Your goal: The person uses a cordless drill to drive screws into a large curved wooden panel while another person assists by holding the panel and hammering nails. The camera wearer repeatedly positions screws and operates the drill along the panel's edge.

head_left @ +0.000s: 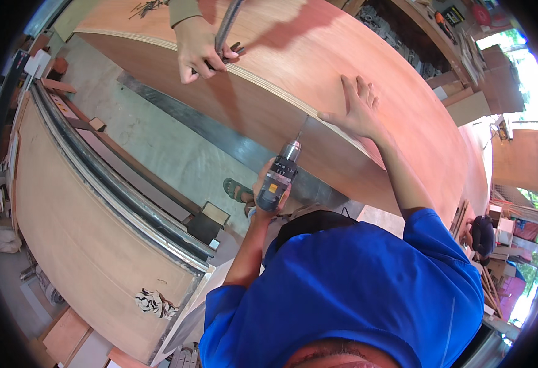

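My left hand (272,190) grips a cordless drill (277,178), dark with an orange patch. Its thin bit points up and away, the tip meeting the layered edge of a large curved plywood panel (404,116). My right hand (358,110) lies flat on the panel's upper face, fingers spread, its thumb close to the bit's tip. Farther left, another person's hand (198,52) rests at the same edge. It holds several dark screws (235,51), and a grey tube-like piece (228,26) rises beside its fingers.
More dark screws (146,8) lie on the panel's far left end. At the left stands a pale board (91,227) with a dark rail and a striped cloth (157,303). A sandalled foot (237,191) is on the floor under the drill. Shelves with hardware (398,43) stand far right.
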`<state>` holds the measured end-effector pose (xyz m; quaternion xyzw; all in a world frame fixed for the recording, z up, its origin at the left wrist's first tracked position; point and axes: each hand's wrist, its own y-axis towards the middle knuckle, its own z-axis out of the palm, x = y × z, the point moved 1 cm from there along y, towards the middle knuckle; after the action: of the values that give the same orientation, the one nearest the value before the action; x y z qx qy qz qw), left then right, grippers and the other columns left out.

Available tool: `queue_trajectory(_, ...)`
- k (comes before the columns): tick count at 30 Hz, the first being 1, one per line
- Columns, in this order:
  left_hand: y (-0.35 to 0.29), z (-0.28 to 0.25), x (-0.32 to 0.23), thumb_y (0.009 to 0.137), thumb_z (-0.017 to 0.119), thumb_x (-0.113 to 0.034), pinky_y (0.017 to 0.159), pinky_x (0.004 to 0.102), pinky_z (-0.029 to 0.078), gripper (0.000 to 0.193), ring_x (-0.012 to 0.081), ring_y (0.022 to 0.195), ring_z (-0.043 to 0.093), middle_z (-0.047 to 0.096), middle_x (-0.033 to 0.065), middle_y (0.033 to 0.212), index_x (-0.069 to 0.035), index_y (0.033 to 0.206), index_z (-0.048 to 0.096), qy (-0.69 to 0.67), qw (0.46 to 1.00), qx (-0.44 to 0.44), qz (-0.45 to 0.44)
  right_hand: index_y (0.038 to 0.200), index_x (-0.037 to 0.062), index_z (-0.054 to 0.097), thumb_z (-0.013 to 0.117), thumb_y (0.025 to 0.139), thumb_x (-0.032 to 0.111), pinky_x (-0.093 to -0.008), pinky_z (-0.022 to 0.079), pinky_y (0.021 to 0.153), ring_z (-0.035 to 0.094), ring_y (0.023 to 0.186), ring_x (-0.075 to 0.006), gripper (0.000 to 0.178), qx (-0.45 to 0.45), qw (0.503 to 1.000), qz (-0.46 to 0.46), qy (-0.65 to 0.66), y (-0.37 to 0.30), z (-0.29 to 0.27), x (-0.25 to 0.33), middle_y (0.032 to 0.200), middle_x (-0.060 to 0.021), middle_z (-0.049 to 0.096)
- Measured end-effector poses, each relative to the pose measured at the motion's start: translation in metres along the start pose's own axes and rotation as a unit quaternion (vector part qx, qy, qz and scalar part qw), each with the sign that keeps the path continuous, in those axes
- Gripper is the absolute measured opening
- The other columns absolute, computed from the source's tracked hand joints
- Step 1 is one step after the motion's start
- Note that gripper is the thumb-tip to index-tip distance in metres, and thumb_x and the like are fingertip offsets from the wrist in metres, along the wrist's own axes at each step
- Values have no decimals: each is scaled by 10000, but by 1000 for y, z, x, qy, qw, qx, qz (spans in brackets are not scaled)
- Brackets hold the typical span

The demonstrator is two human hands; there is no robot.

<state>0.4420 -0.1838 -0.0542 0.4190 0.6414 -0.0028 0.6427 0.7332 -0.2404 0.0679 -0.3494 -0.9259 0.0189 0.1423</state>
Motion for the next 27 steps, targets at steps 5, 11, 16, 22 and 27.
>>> queue_trajectory(5, -3, 2, -1, 792, 763, -68, 834, 349, 575, 638, 252, 946, 720, 678, 183, 1185, 71, 1359, 506, -58, 996, -15, -58, 1589, 97, 231, 703, 667, 821, -746, 20, 1123, -56, 1454, -628, 1264, -4, 1000, 7, 18, 4, 1, 0, 1592, -389, 73)
queue_trajectory(11, -4, 2, 3, 799, 765, -105, 830, 348, 574, 666, 241, 921, 717, 683, 179, 1148, 89, 1371, 486, -32, 999, -8, -38, 1597, 126, 202, 720, 685, 790, -752, 5, 1114, -87, 1446, -634, 1241, 15, 999, -3, 34, 9, 3, -7, 1595, -387, 44)
queue_trajectory(16, -8, 4, 8, 795, 765, -124, 816, 344, 573, 676, 245, 899, 717, 692, 174, 1115, 95, 1371, 486, -66, 995, -11, -70, 1599, 144, 186, 747, 680, 763, -762, 6, 1106, -81, 1448, -634, 1243, 20, 999, 9, 40, 10, 4, -7, 1595, -384, 36)
queue_trajectory(22, -7, 3, 7, 794, 761, -135, 798, 338, 571, 688, 238, 874, 713, 706, 152, 1062, 82, 1382, 476, -64, 996, -6, -65, 1596, 144, 186, 754, 665, 773, -781, 32, 1092, -54, 1442, -645, 1259, 22, 1000, 8, 20, 12, -2, -2, 1591, -381, 55)
queue_trajectory(27, -22, 2, 14, 843, 742, -220, 1000, 425, 482, 685, 309, 1186, 586, 550, 217, 1343, 67, 1398, 459, -30, 992, 31, -115, 1601, 153, 163, 765, 622, 798, -810, 63, 1062, -39, 1432, -663, 1318, 54, 998, -9, -19, 28, -5, -2, 1569, -409, 61)
